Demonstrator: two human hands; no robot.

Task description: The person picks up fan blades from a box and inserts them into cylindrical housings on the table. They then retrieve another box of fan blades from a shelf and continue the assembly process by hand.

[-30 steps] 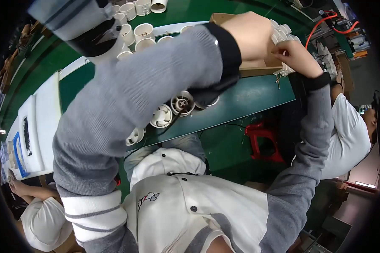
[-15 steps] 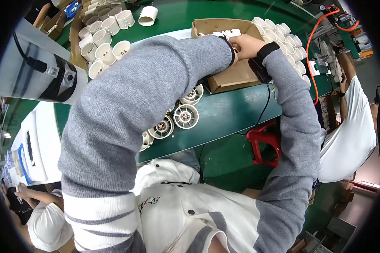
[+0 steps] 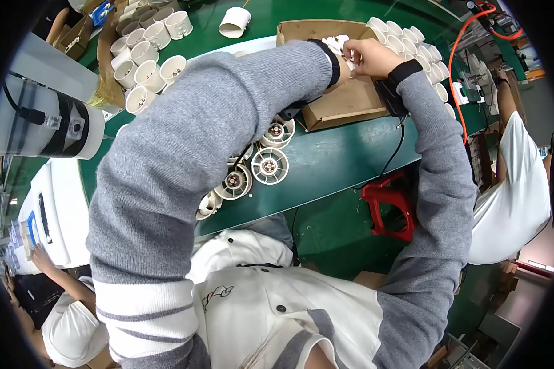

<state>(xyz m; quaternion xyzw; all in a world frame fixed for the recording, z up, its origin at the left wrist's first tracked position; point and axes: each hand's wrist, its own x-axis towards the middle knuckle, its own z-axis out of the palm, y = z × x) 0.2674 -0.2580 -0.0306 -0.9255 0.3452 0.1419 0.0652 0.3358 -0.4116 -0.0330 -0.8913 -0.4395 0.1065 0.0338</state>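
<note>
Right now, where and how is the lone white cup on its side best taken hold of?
Probably around its round outer wall, reaching down from above: the white cup lies on its side, curved wall uppermost, apart from the open cardboard box and the grouped cups to its left.

The person's left arm (image 3: 135, 197) arches through nine o'clock; the right arm (image 3: 440, 166) rises through three o'clock. Near one o'clock, the right hand (image 3: 378, 59), fingers (image 3: 358, 48) bent, is close beside the mostly hidden left hand (image 3: 343, 75).
</note>
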